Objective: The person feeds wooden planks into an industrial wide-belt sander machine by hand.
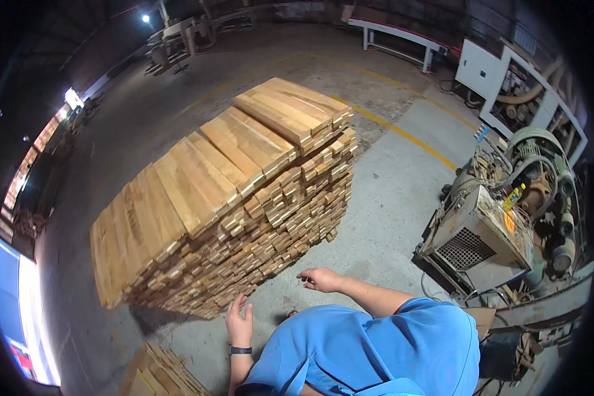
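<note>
A large stack of wooden planks (178,181) stands in front of me, with its uneven board ends facing my side. My left hand (239,321), with a dark band on the wrist, is near the lower part of the stack. Its fingers are apart and it holds nothing. Slightly curled and loosely spread, the fingers of my right hand (319,279) hang over the grey floor, beside the stack's lower right end. This hand is empty too. Neither hand appears to touch the boards.
A worn metal machine (482,241) with a grille stands at the right, bearing a yellow bottle (513,197). Behind it is a white cabinet (480,69). Thin wood pieces (165,373) lie at the bottom left. A long white table (396,32) stands far back.
</note>
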Tool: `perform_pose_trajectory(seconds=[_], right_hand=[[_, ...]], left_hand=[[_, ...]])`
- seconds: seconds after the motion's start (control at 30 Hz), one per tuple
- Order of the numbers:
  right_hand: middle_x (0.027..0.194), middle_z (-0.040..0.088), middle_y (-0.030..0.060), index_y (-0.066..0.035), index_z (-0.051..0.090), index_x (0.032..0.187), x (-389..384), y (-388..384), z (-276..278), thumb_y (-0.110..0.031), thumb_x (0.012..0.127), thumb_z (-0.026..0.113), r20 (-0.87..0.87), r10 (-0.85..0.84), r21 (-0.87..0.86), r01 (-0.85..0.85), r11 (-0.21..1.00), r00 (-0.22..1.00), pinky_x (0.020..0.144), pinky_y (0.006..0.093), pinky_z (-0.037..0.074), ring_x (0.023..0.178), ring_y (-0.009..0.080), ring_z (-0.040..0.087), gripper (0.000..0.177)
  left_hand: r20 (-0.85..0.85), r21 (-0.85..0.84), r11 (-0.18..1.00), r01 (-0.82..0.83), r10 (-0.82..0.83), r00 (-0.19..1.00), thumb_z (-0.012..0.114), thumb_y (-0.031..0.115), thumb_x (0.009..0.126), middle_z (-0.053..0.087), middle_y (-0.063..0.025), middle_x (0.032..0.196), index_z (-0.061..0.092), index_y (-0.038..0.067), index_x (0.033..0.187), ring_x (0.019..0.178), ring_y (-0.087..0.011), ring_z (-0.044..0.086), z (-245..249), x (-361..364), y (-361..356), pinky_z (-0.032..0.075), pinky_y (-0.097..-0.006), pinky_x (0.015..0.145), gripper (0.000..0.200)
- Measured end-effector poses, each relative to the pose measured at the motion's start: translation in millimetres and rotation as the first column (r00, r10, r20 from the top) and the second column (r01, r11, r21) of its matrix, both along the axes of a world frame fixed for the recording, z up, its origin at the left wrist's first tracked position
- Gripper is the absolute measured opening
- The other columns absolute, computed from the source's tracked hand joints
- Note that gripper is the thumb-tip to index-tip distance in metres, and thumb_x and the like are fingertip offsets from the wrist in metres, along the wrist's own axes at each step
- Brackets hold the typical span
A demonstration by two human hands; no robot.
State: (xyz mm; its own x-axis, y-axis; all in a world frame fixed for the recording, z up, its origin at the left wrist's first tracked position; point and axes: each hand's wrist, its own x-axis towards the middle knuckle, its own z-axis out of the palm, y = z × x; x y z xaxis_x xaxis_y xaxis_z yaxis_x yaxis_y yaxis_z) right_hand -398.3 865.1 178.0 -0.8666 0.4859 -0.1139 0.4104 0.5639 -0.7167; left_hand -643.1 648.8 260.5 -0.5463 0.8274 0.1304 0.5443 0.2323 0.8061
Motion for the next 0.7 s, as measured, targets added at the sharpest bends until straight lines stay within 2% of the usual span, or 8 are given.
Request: perform_pose_trajectory(seconds=[0.13, 0.23, 0.37, 0.47, 0.53, 0.57, 0.6, 0.7], right_hand=[[0.112, 0.068, 0.015, -0.007, 0.06, 0.125, -11.3, 46.3, 44.0, -0.022, 0.092, 0.062, -0.028, -0.162, 0.092, 0.163, 0.982, 0.986, 0.086, 0.0434, 0.054, 0.1, 0.0328, 0.067, 0.036], [0.109, 0.069, 0.0154, -0.006, 0.061, 0.124, -3.9, 87.8, 67.4, -0.019, 0.092, 0.062, -0.192, -0.3, 0.073, 0.319, 0.945, 0.934, 0.086, 0.0409, 0.055, 0.1, 0.0309, 0.068, 0.035], [0.114, 0.068, 0.0149, -0.008, 0.062, 0.125, 13.5, 159.2, 100.3, -0.018, 0.09, 0.063, -0.304, -0.444, 0.069, 0.484, 0.872, 0.843, 0.091, 0.0402, 0.053, 0.103, 0.0316, 0.066, 0.036], [0.114, 0.068, 0.013, -0.006, 0.063, 0.123, 26.0, 222.5, 126.8, -0.018, 0.091, 0.063, -0.382, -0.492, 0.096, 0.563, 0.821, 0.782, 0.089, 0.0377, 0.053, 0.103, 0.0273, 0.067, 0.034], [0.113, 0.068, 0.0127, -0.007, 0.063, 0.124, 35.4, 266.6, 141.5, -0.017, 0.091, 0.064, -0.447, -0.532, 0.045, 0.612, 0.789, 0.719, 0.088, 0.0358, 0.053, 0.104, 0.0265, 0.066, 0.034], [0.112, 0.068, 0.0125, -0.006, 0.063, 0.123, 41.4, 290.7, 148.6, -0.016, 0.091, 0.065, -0.5, -0.501, 0.126, 0.631, 0.765, 0.707, 0.087, 0.0346, 0.053, 0.103, 0.0271, 0.067, 0.034], [0.113, 0.067, 0.0134, -0.006, 0.063, 0.122, 45.6, 315.2, 152.0, -0.017, 0.09, 0.067, -0.595, -0.491, 0.084, 0.657, 0.749, 0.636, 0.09, 0.0366, 0.052, 0.105, 0.029, 0.065, 0.034], [0.124, 0.061, 0.0171, -0.007, 0.059, 0.127, 56.1, 388.3, 174.8, -0.019, 0.088, 0.069, -0.723, -0.462, 0.2, 0.795, 0.572, 0.514, 0.102, 0.0428, 0.044, 0.12, 0.0345, 0.056, 0.042]], left_hand=[[0.1, 0.05, 0.989, 0.138, -0.143, 0.985, 0.065, 0.005, 0.09, 0.068, -0.015, 0.111, 0.06, 0.0, 0.124, 0.1, -0.0269, 0.067, 19.6, -25.6, 67.9, 0.052, -0.0369, 0.091, 0.035], [0.132, 0.089, 0.968, 0.236, -0.246, 0.96, 0.064, 0.006, 0.091, 0.067, -0.0144, 0.113, 0.061, 0.001, 0.125, 0.103, -0.0254, 0.066, 42.6, -29.6, 120.8, 0.052, -0.0357, 0.092, 0.034], [0.03, 0.145, 0.927, 0.346, -0.353, 0.935, 0.064, 0.008, 0.092, 0.067, -0.0138, 0.112, 0.061, 0.001, 0.125, 0.105, -0.0246, 0.066, 60.6, -25.3, 195.0, 0.051, -0.033, 0.093, 0.035], [0.125, 0.22, 0.905, 0.364, -0.397, 0.909, 0.065, 0.007, 0.091, 0.065, -0.0126, 0.116, 0.061, 0.001, 0.125, 0.105, -0.0236, 0.064, 77.2, -7.5, 254.2, 0.05, -0.033, 0.093, 0.034], [0.056, 0.214, 0.905, 0.367, -0.387, 0.92, 0.068, 0.006, 0.088, 0.063, -0.0132, 0.119, 0.061, 0.002, 0.126, 0.109, -0.0231, 0.061, 84.1, 2.4, 295.5, 0.048, -0.0333, 0.096, 0.038], [0.029, 0.252, 0.895, 0.37, -0.388, 0.921, 0.068, 0.006, 0.088, 0.063, -0.0135, 0.121, 0.061, 0.002, 0.126, 0.111, -0.0238, 0.06, 89.9, 9.2, 317.7, 0.048, -0.0335, 0.097, 0.039], [0.001, 0.287, 0.883, 0.371, -0.388, 0.922, 0.068, 0.006, 0.087, 0.062, -0.0139, 0.123, 0.061, 0.003, 0.127, 0.113, -0.0246, 0.059, 96.6, 17.8, 340.8, 0.047, -0.0337, 0.097, 0.04], [-0.006, 0.39, 0.871, 0.298, -0.321, 0.947, 0.068, 0.008, 0.088, 0.053, -0.0157, 0.135, 0.053, 0.003, 0.136, 0.125, -0.0286, 0.052, 103.4, 39.6, 413.3, 0.041, -0.0371, 0.107, 0.051]])
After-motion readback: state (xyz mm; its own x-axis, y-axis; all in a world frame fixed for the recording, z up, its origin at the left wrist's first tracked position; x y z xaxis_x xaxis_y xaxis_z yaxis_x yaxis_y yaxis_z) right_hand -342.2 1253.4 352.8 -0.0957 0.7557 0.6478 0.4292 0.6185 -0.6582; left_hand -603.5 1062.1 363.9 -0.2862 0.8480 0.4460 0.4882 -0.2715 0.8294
